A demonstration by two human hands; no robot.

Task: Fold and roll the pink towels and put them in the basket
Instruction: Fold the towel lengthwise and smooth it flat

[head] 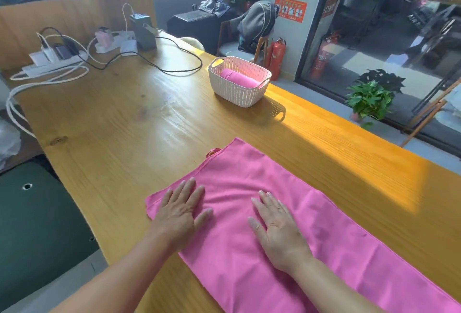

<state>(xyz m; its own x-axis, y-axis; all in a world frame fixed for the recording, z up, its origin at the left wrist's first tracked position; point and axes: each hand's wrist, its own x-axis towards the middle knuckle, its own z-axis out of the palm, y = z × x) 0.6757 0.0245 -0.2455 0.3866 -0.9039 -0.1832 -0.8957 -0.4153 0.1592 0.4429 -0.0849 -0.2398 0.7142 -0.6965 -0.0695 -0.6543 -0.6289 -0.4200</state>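
Nearest the camera, two bare forearms reach forward over the wooden worktop [119,118] and both hands lie flat on a pink towel [324,225] spread across its near right part. The left hand [180,209] rests palm down near the towel's left edge, fingers straight and slightly fanned, gripping nothing. The right hand [277,228] lies the same way just beside it toward the towel's middle, fingers extended and pressed onto the cloth (a ring shows on one finger). Neither hand curls round any fabric; both simply press on it.

The towel lies as a long flat band running from the lower right corner up toward the centre of the worktop, with light creases between the hands and a small loop tab [212,152] at its far left corner.

Farther back, well apart from the towel, a pale woven basket [237,91] stands near the worktop's right edge, and inside it lies a rolled pink towel [238,79].

At the far left end sit a white power strip [50,63] with chargers and trailing cables [174,63]. Beyond the worktop stand a chair with a grey backpack [257,23], red fire extinguishers [277,58] and a potted plant [369,99] by the window.
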